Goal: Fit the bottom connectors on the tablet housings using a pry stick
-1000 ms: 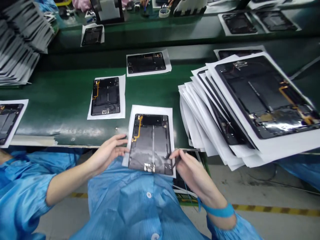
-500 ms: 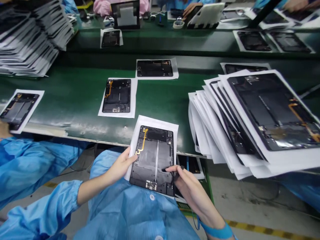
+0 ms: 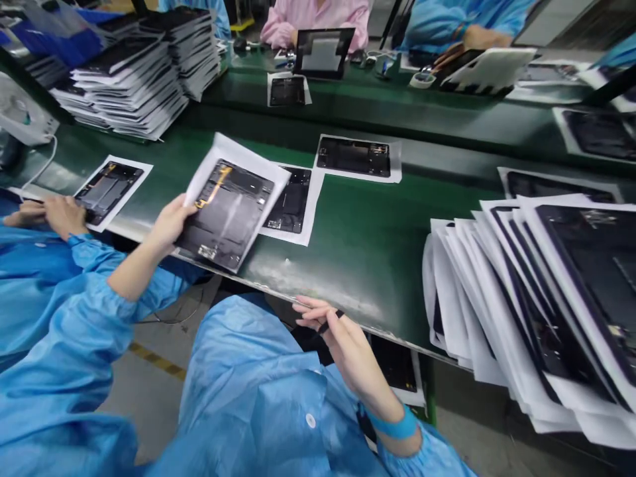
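My left hand (image 3: pixel 171 222) grips the left edge of a tablet back housing (image 3: pixel 226 218), a black shell with an orange flex cable, together with its white sheet (image 3: pixel 223 144). It is held tilted over the bench and partly covers another housing (image 3: pixel 293 202) lying on a sheet. At the bench's front edge, my right hand (image 3: pixel 342 341) holds a small, thin black tool (image 3: pixel 330 322) between its fingers; its exact kind is unclear. A blue band (image 3: pixel 395 423) circles my right wrist.
A leaning stack of housings and sheets (image 3: pixel 477 285) overhangs the green bench (image 3: pixel 358 245) at right. Another housing (image 3: pixel 355 157) lies farther back. A co-worker's hands (image 3: pixel 62 215) are beside a housing (image 3: pixel 110 189) at left. Tall stacks (image 3: pixel 134 86) stand behind.
My left hand has carried the housing and sheet from my lap up and left over the bench. My right hand has come off the housing. The view has turned left.
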`<state>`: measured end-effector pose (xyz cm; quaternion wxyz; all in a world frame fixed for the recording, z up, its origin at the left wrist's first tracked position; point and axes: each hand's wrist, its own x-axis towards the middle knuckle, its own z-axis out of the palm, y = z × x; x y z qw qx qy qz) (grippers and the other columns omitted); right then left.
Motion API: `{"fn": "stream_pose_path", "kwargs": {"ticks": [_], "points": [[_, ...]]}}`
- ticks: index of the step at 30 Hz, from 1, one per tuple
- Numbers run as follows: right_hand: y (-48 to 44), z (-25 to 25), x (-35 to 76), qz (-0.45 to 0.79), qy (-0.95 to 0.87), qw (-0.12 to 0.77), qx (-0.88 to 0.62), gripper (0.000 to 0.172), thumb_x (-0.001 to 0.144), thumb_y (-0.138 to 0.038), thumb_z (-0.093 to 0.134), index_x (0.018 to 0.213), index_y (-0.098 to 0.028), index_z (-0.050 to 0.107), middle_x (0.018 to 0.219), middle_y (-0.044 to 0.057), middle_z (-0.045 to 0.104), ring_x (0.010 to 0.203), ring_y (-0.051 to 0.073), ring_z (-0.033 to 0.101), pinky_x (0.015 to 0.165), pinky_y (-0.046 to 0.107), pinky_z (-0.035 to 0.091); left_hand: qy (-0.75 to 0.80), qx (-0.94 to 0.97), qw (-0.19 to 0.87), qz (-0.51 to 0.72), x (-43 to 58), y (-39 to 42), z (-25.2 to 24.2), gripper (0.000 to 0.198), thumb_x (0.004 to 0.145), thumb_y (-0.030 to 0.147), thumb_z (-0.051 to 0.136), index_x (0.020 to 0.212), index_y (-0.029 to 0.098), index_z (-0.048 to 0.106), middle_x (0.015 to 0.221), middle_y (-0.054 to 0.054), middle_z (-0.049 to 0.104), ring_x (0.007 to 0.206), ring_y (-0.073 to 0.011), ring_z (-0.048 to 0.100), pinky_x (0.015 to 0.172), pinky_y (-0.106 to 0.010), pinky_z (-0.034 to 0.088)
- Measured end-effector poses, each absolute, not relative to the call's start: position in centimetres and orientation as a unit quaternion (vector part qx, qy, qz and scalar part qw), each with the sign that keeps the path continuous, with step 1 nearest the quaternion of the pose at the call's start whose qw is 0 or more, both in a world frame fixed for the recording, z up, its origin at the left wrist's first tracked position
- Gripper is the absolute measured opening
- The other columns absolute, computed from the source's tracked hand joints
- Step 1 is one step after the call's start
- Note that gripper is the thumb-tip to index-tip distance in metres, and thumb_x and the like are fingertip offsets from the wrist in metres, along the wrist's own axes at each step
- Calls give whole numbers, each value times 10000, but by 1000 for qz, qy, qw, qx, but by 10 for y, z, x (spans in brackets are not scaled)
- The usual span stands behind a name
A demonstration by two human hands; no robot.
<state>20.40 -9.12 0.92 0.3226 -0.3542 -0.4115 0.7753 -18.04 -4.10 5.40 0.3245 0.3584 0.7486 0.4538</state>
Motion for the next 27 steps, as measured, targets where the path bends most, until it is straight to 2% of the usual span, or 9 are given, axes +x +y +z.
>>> {"fn": "stream_pose_path", "kwargs": {"ticks": [4, 8, 12, 15, 17, 21, 23, 25, 27], "points": [[-59, 1, 210, 702, -506, 330, -378, 539, 1052, -758, 630, 986, -280, 870, 1397, 88, 797, 1283, 262, 771, 1124, 397, 620, 816, 324, 259, 402, -239, -14, 57, 397, 1116, 444, 622, 1382, 149, 642, 1168, -69, 708, 929, -171, 683, 841, -308, 604], [-33, -8, 229, 580, -621, 324, -415, 602, 1093, -761, 531, 1004, -252, 841, 1302, 122, 816, 1288, 278, 764, 1192, 447, 567, 886, 343, 203, 236, -263, 0, 65, 421, 1118, 498, 666, 1336, 138, 686, 1268, -99, 721, 1132, -238, 720, 1035, -435, 624], [-20, -20, 245, 500, -651, 362, -442, 549, 1144, -667, 496, 1009, -245, 820, 1187, 112, 843, 1186, 247, 804, 1110, 400, 609, 908, 404, 105, 19, -261, 29, 86, 465, 1022, 457, 657, 1337, 117, 700, 1563, -238, 608, 1479, -444, 563, 1262, -641, 424], [-18, -27, 250, 472, -641, 408, -448, 486, 1177, -560, 493, 982, -244, 807, 1071, 81, 853, 1062, 196, 830, 997, 311, 647, 880, 470, 28, -69, -236, 83, 103, 644, 994, 479, 525, 1444, 43, 669, 1680, -334, 475, 1585, -567, 398, 1292, -697, 305], [-18, -27, 251, 458, -644, 428, -439, 433, 1191, -474, 497, 987, -246, 803, 1036, 62, 851, 1024, 163, 831, 960, 255, 650, 848, 521, 13, -93, -208, 139, 108, 699, 1001, 471, 482, 1467, -13, 672, 1641, -355, 518, 1579, -562, 411, 1298, -679, 297], [-19, -21, 253, 438, -653, 449, -424, 340, 1194, -334, 505, 1024, -268, 793, 1007, 23, 843, 982, 115, 825, 932, 169, 637, 764, 638, 67, -75, -136, 275, 94, 639, 1053, 510, 449, 1546, 191, 698, 1615, -144, 646, 1526, -401, 555, 1321, -541, 351], [-19, -19, 255, 434, -647, 460, -427, 329, 1193, -292, 494, 1037, -282, 782, 1000, 10, 839, 972, 104, 823, 920, 149, 630, 722, 685, 89, -45, -104, 337, 78, 602, 1055, 436, 478, 1589, 231, 666, 1687, -83, 590, 1572, -325, 521, 1332, -458, 353], [-19, -20, 258, 435, -640, 466, -429, 315, 1187, -267, 488, 1051, -294, 770, 999, 12, 834, 963, 119, 823, 905, 168, 640, 693, 713, 102, -12, -81, 387, 62, 610, 1016, 368, 577, 1598, 198, 645, 1740, -102, 522, 1602, -307, 476, 1341, -453, 341], [-19, -22, 261, 448, -634, 461, -429, 297, 1176, -247, 488, 1069, -304, 760, 1005, 27, 830, 955, 154, 823, 882, 218, 661, 675, 728, 118, 28, -71, 423, 50, 569, 968, 330, 690, 1507, 147, 697, 1682, -152, 567, 1553, -317, 514, 1333, -495, 351]]}}
